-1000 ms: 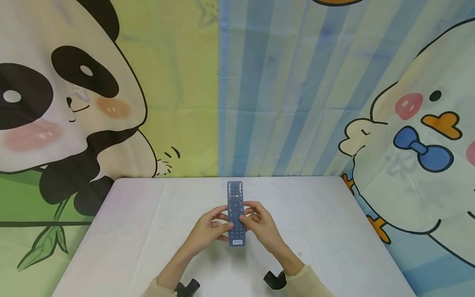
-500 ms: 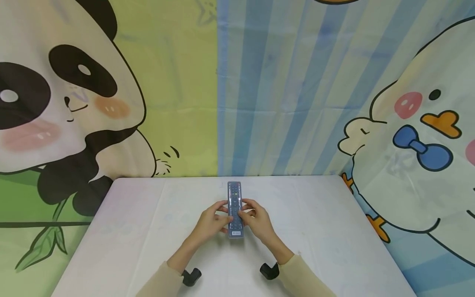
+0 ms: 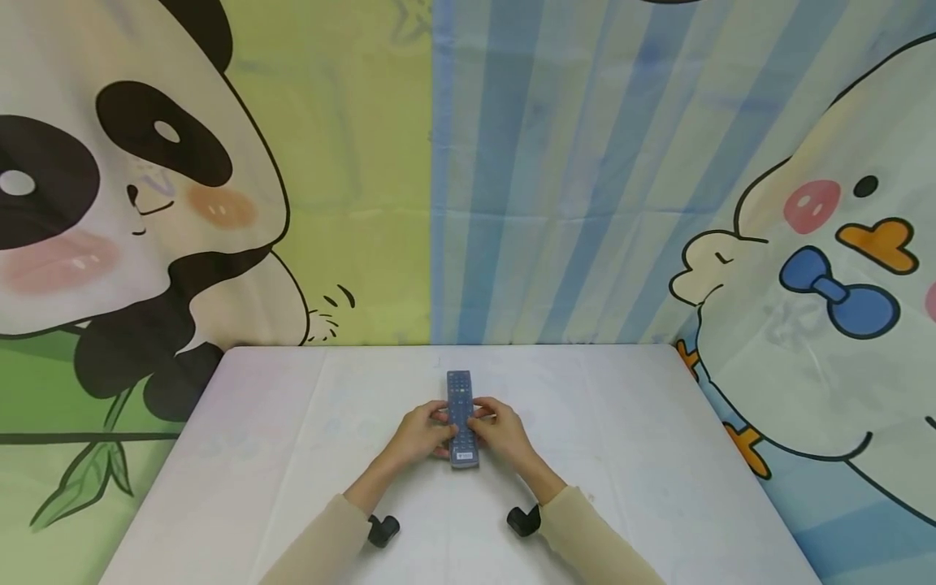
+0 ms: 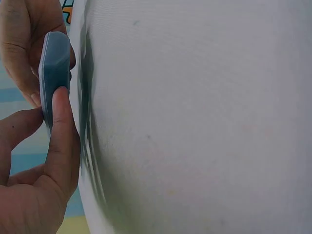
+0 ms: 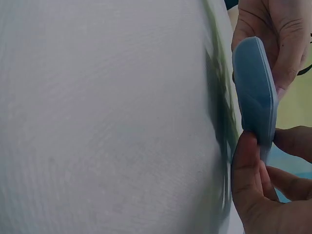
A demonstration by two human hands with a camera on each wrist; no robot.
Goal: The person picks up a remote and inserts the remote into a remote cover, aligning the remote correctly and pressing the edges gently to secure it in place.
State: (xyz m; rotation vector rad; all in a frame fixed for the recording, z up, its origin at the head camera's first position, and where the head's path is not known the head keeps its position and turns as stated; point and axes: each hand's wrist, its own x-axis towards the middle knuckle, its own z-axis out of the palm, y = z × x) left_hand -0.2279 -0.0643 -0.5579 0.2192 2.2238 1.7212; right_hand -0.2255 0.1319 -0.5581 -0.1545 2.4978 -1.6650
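Observation:
A long blue-grey remote control (image 3: 461,406) with rows of small buttons and a white label at its near end is held between both hands over the white table. My left hand (image 3: 418,435) pinches its left edge, thumb on the button face and fingers at the side and underneath. On the opposite edge my right hand (image 3: 504,431) pinches it the same way. Both wrist views show the remote's rounded near end, with the left thumb and fingers (image 4: 61,131) on either side of it and the right fingers (image 5: 248,165) likewise. Its underside is partly hidden by fingers.
The white table (image 3: 600,406) stretches to both sides and behind the hands. A fabric backdrop (image 3: 541,203) with cartoon animals stands right behind the table's far edge. Black wrist mounts (image 3: 523,522) stick out at the sleeves.
Both hands have moved a little forward and down with the remote, which now appears smaller and lower over the table. The grip of the two hands looks the same.

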